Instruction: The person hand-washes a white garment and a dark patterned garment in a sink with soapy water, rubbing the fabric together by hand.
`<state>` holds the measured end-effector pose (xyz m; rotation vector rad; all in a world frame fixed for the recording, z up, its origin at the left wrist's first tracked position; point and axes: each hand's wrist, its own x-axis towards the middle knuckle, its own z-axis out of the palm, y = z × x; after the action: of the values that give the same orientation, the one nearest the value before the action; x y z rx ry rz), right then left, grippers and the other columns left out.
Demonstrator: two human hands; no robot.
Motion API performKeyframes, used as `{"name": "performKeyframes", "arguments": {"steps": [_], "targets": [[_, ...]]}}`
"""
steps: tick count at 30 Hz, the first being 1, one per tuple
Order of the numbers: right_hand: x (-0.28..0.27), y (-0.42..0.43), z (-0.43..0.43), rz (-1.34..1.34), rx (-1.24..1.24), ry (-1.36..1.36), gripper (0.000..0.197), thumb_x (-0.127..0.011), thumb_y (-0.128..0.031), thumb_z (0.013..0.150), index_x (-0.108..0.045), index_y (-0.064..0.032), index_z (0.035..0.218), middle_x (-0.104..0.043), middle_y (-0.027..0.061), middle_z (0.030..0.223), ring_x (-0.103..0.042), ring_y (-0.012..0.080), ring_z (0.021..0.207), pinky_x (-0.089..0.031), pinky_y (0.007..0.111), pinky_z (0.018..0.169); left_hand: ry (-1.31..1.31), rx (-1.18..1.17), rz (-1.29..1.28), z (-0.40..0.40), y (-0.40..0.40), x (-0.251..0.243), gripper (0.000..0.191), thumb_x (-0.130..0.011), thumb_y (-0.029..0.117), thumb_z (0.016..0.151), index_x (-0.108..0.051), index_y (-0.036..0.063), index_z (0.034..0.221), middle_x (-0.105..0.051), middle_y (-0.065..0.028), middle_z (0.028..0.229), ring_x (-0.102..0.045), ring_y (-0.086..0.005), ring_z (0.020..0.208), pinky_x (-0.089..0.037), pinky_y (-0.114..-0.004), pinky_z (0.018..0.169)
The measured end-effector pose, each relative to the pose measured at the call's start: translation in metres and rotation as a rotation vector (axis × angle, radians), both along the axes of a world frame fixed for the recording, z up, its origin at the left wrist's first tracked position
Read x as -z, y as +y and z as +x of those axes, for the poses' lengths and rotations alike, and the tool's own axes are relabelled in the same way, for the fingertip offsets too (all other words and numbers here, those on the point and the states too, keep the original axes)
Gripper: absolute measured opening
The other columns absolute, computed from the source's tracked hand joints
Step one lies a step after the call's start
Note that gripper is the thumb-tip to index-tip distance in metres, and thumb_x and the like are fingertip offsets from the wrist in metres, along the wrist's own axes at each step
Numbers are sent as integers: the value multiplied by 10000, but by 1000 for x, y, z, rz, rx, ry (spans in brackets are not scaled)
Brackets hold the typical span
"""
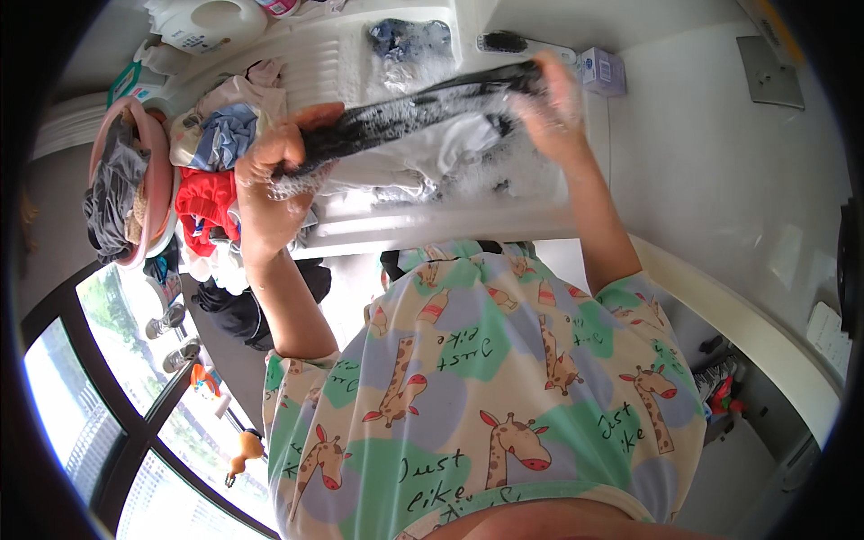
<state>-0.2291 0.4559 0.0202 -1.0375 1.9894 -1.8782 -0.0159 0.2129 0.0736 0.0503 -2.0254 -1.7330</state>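
Observation:
A wet, sudsy black cloth is stretched between my two hands above a white laundry sink. My left hand grips its lower end, with foam on the fingers. At the upper right, my right hand, slightly blurred, holds the other end. Under the black cloth, a white garment lies in suds in the basin. Dark blue cloth soaks in foam in a smaller compartment behind. A scrubbing brush rests on the sink's back ledge.
Crumpled clothes and a red garment lie at the sink's left side. Beyond them is a pink basin holding grey clothing. A large white detergent bottle stands at the back left. A small purple box sits by the right wall.

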Motion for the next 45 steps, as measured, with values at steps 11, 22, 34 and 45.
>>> {"name": "performKeyframes", "arguments": {"steps": [11,22,34,45], "targets": [[-82,-9,-8,-435,298,272,288,-690,-10,828,-596,11,1099,-648,91,989,-629,174,866,-518,310,797,-386,-77,-185,-43,0,-21,370,-734,67,854,-580,33,1189,-688,-76,891,-601,-83,749,-472,-196,684],[73,-52,112,253,-350,-81,236,-658,-251,916,-635,-48,1035,-691,123,1003,-688,257,894,-562,415,807,-416,-389,793,-63,50,131,471,-706,84,885,-479,-32,1282,-654,-132,1039,-651,-192,852,-556,-299,739],[30,-44,15,-426,-415,-1954,655,-506,-618,936,-572,29,1015,-604,83,869,-576,177,767,-510,280,739,55,-94,-564,-85,159,57,360,-816,242,562,-678,57,838,-649,-117,876,-662,-317,768,-539,-402,673],[36,-50,42,-292,204,-1299,331,-511,-390,1007,-604,-82,1086,-675,47,992,-664,171,907,-543,339,828,-307,-429,315,-116,83,169,272,-557,7,862,-609,5,1129,-672,-114,973,-627,-173,862,-509,-316,775]]}}
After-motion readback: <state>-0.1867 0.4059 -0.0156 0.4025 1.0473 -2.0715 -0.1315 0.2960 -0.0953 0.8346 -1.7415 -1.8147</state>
